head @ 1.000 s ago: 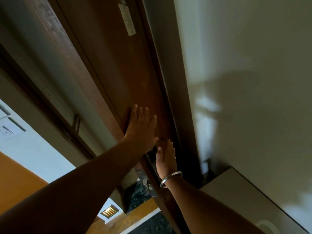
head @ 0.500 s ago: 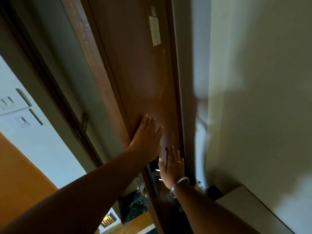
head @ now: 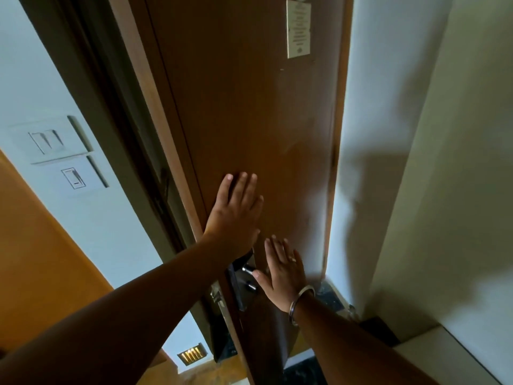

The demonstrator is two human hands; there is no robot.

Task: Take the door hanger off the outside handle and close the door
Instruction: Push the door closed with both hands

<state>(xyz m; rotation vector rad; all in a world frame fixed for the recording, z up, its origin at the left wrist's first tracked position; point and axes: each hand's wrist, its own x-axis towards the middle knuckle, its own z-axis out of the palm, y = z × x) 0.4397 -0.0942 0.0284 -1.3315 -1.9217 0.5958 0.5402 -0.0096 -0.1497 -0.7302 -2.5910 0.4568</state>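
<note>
The brown wooden door (head: 249,112) fills the middle of the head view, its latch edge close to the dark frame (head: 116,140) on the left. My left hand (head: 236,212) lies flat on the door near that edge, fingers spread. My right hand (head: 283,270), with a ring and a metal bangle, presses flat just below, beside the metal lock plate and knob (head: 245,276). Neither hand holds anything. A small printed notice (head: 298,29) is fixed high on the door. No door hanger is visible.
White switch plates (head: 58,151) sit on the pale wall left of the frame, above an orange panel (head: 33,259). A pale wall (head: 444,162) stands on the right, with a light cabinet top (head: 433,354) at the lower right. A small lit floor light (head: 193,354) glows below.
The door has swung toward the frame, and the gap on its left has narrowed. Both hands stay flat on the door; my right hand has come off the handle area onto the panel.
</note>
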